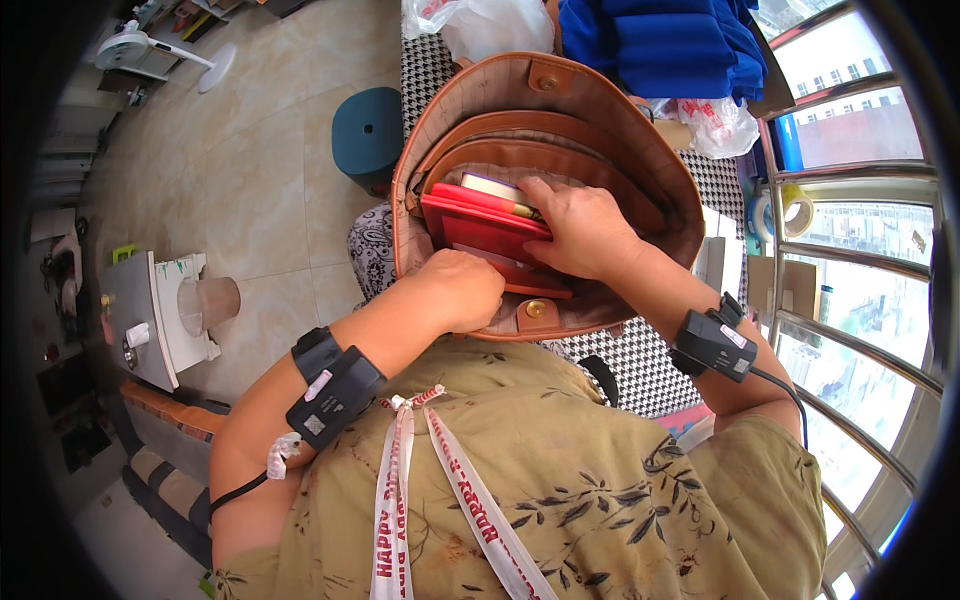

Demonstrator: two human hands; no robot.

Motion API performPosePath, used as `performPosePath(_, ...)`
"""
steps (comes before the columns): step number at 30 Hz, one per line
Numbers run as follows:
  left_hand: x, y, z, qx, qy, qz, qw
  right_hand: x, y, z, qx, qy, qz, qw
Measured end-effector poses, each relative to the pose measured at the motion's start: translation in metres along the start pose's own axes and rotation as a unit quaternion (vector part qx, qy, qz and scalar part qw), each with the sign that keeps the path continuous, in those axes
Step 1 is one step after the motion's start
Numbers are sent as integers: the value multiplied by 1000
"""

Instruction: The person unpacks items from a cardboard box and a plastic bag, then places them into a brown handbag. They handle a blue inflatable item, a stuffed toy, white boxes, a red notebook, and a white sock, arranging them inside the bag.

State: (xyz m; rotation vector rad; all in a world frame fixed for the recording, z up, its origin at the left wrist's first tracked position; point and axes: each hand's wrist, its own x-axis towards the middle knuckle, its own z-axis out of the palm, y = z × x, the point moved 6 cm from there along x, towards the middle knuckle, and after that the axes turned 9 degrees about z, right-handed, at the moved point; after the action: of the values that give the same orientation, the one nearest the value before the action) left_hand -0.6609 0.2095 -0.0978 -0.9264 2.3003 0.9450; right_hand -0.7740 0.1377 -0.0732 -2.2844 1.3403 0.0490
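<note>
A brown leather tote bag point(431, 94) stands wide open in front of me, showing a pale lining and inner pockets. Inside it, several books stand close together: a red book point(487, 229) and, behind it, a thicker book with white page edges point(491, 186). My right hand point(585, 229) grips the right end of these books, thumb on the red cover and fingers over the top edges. At the near left side of the bag's mouth, my left hand point(459, 289) is curled downward; its fingertips are hidden. Beside it, a brass snap point(535, 308) shows on a leather tab.
The bag is over a houndstooth-patterned surface point(645, 375). Blue fabric point(660, 45) and white plastic bags point(499, 30) lie beyond it. A teal stool point(367, 139) stands to the left. Metal window bars point(847, 262) run along the right, near tape rolls point(796, 210).
</note>
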Motion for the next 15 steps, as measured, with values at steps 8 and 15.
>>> performPosePath(8,-13,-1,-7,-29,-5,-14,999,-4,7,-8,31,49,-13,998)
performPosePath(15,-25,-7,-11,-56,114,-28,991,-8,9,-8,44,43,0,998)
